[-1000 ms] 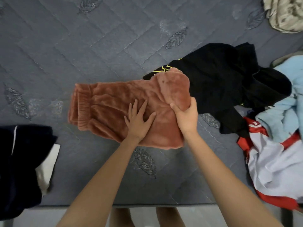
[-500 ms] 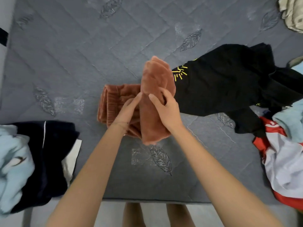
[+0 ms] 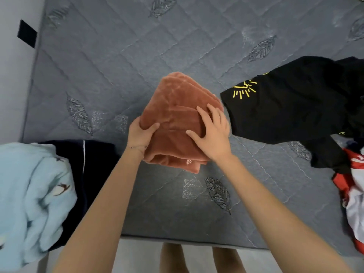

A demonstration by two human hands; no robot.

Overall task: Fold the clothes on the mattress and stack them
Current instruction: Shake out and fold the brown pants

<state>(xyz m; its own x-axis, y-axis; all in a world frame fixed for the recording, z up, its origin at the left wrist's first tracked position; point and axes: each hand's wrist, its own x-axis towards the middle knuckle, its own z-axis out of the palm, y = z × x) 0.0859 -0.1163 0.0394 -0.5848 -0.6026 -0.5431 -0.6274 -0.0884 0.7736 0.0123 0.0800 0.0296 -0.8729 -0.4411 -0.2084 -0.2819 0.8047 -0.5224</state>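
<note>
The folded rust-orange fleece garment (image 3: 175, 107) is at the centre of the frame over the grey quilted mattress (image 3: 118, 56), its left edge gripped by the left hand (image 3: 140, 134), thumb on top, while the right hand (image 3: 212, 133) lies spread-fingered on its right side, near a black garment (image 3: 295, 107).

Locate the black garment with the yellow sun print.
Head view, right side: the black garment lies on the mattress, just right of the rust fleece bundle.

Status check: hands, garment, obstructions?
Left hand grips folded rust fleece, left edge. Right hand flat on top. Black garment close on right, not in the way.
</note>
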